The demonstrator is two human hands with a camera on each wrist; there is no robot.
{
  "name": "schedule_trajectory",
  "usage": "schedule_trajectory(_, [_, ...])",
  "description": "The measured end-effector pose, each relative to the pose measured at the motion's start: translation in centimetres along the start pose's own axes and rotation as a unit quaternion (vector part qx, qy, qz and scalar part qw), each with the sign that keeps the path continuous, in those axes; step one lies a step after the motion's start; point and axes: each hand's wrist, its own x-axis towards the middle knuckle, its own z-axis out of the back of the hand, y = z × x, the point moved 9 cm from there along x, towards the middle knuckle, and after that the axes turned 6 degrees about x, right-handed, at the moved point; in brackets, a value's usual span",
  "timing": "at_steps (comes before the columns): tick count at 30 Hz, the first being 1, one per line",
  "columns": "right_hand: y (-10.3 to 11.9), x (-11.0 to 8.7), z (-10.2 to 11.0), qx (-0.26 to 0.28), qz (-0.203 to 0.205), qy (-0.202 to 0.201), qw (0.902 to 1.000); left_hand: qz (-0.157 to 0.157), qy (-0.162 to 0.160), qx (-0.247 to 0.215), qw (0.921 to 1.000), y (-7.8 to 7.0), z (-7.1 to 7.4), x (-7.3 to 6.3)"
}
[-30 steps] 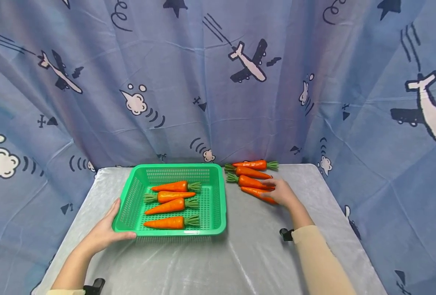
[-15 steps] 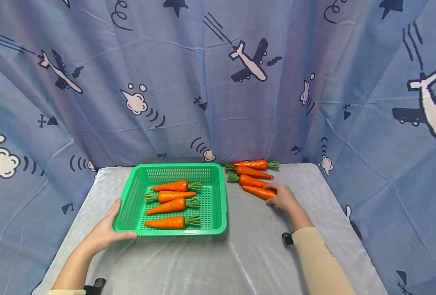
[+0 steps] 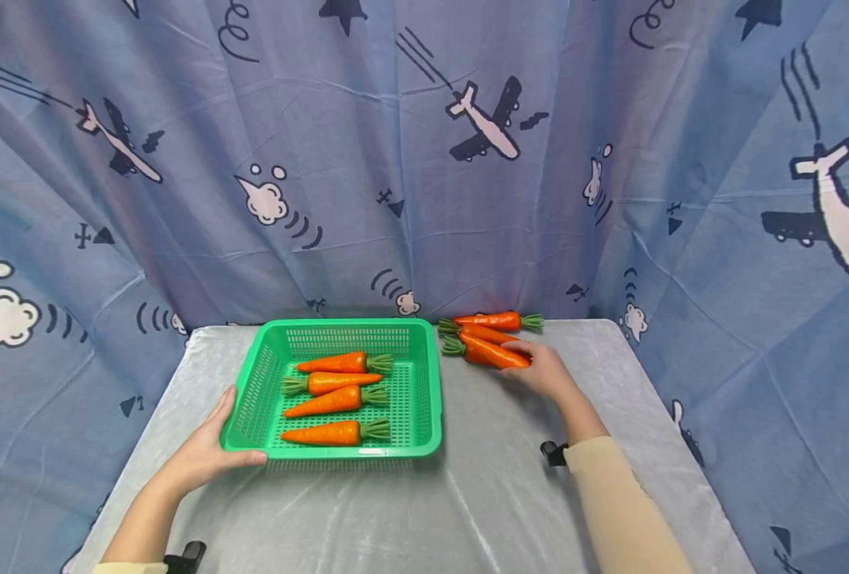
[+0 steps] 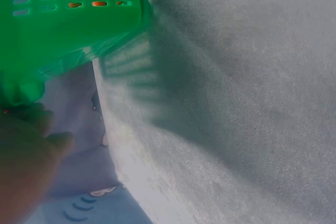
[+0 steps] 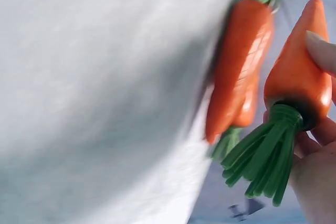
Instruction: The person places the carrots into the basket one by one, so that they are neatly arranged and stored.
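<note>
My right hand (image 3: 549, 373) holds an orange carrot (image 3: 501, 352) over the small pile at the back right. Its green stalks hang toward the palm, and my thumb presses on its side in the right wrist view, where the carrot (image 5: 299, 74) is close up. Beneath and behind it lie other carrots (image 3: 494, 320) on the table. My left hand (image 3: 198, 446) lies against the front left corner of a green plastic basket (image 3: 431, 406), thumb along the front rim. Several carrots (image 3: 334, 399) lie in rows inside the basket. In the left wrist view that hand's fingers are dim and partly cut off.
A grey cloth (image 3: 496, 494) covers the table. Blue curtains (image 3: 338, 199) with plane prints hang close behind it and along both sides. The basket's right wall stands just left of the loose carrots.
My right hand has taken the nearest loose carrot and raised it up and leftward over the one behind. The left hand and the basket stay put.
</note>
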Motion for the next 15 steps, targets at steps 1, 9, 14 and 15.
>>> schedule_trajectory(1, [0.8, 0.1, 0.1, -0.001, 0.011, -0.002, 0.9999, 0.000, 0.000, -0.001, 1.0000, 0.0, 0.0, 0.0])
schedule_trajectory(9, [7.5, 1.2, 0.2, -0.009, 0.076, -0.006, 0.9970, -0.002, -0.001, -0.003, 1.0000, -0.1, 0.0, -0.1])
schedule_trajectory(14, [11.5, 1.5, -0.8, 0.002, 0.096, 0.018, 0.9952, 0.001, -0.002, 0.003, 1.0000, 0.0, 0.0, 0.0])
schedule_trajectory(15, [12.3, 1.5, -1.1, 0.003, 0.098, 0.023, 0.9949, 0.000, -0.003, 0.002, 1.0000, 0.0, 0.0, 0.0])
